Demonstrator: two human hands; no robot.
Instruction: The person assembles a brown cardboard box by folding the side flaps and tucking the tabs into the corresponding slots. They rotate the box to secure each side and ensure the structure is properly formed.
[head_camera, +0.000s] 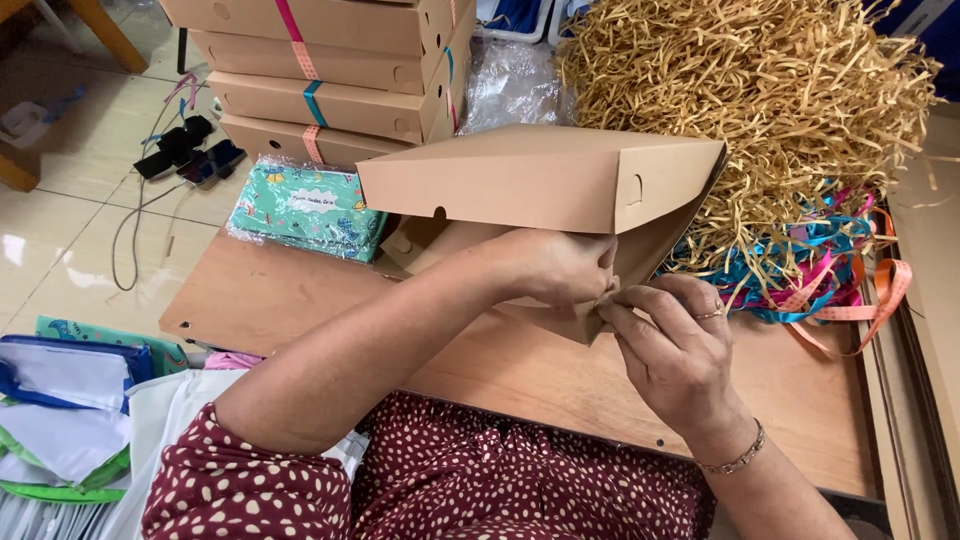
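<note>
Left hand (560, 265) and right hand (675, 345) pinched the open kraft box (540, 185), contents unseen, over a wooden board (560, 375); shred (760, 90) heaped behind.

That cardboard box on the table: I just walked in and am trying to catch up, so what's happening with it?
A person is working a brown cardboard box with both bare hands over a wooden table. The box is tilted, its lid part open. The left hand and right hand meet at its lower front corner, pinching the cardboard there. Behind it lie a heap of tan paper shred, coloured ribbons and a stack of ribbon-tied boxes.
</note>
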